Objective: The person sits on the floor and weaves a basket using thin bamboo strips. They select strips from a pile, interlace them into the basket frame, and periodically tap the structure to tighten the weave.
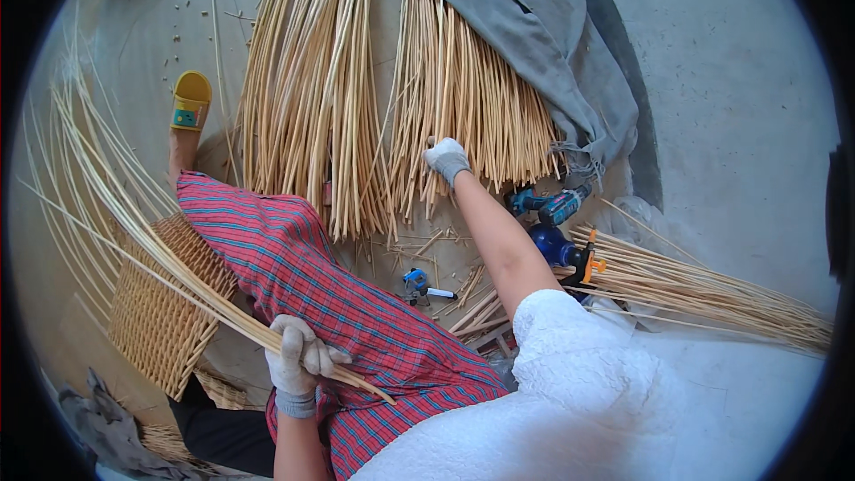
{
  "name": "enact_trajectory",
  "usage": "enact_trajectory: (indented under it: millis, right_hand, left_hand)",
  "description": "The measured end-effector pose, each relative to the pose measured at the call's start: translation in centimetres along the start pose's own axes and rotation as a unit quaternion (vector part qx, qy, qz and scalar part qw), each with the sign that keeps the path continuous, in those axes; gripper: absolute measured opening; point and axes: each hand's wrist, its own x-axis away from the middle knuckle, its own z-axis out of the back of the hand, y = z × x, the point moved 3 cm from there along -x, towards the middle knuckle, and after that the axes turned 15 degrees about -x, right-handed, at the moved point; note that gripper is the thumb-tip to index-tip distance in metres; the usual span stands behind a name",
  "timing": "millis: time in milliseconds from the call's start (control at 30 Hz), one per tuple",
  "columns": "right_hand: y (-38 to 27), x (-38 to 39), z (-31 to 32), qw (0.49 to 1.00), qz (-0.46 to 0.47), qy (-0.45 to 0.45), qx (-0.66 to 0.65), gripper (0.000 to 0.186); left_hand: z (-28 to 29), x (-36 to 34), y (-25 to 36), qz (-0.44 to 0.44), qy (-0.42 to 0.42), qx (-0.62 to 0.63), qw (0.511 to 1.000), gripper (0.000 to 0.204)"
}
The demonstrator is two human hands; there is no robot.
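Note:
My left hand [303,358], in a white knit glove, is closed around a bundle of long pale wicker rods [191,283]. Their butt ends stick out past it over a red plaid cloth [356,321] on my lap, and the thin tips fan out to the far left. My right hand [447,160], gloved too, reaches forward to a large pile of wicker rods [481,89] on the floor. Its fingers are curled on rods near the pile's near ends; exactly how many they grip is hidden. A woven wicker panel [165,303] lies under the bundle at left.
Another rod pile [307,80] lies beside the first, with a grey cloth [525,27] over the right one. Cordless drills [561,205], a blue spray bottle [552,245] and more rods [704,289] are at right. A small blue tool [416,281] and a yellow slipper [191,102] also show.

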Motion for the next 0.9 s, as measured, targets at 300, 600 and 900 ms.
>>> enact_trajectory:
  millis: [300, 600, 900]
  right_hand:
    - [-4.6, 3.8, -1.4, 0.999, -0.046, -0.001, -0.001, 0.042]
    - [-1.6, 6.6, 3.0, 0.798, -0.097, -0.273, -0.529, 0.033]
    - [3.7, 23.5, 12.0, 0.722, -0.076, -0.362, -0.585, 0.019]
  left_hand:
    - [0.5, 0.3, -0.2, 0.011, -0.005, 0.051, 0.999, 0.022]
    - [0.9, 0.2, -1.1, -0.035, 0.009, 0.014, 0.999, 0.026]
    - [3.2, 3.4, 6.2, -0.177, 0.025, 0.044, 0.983, 0.043]
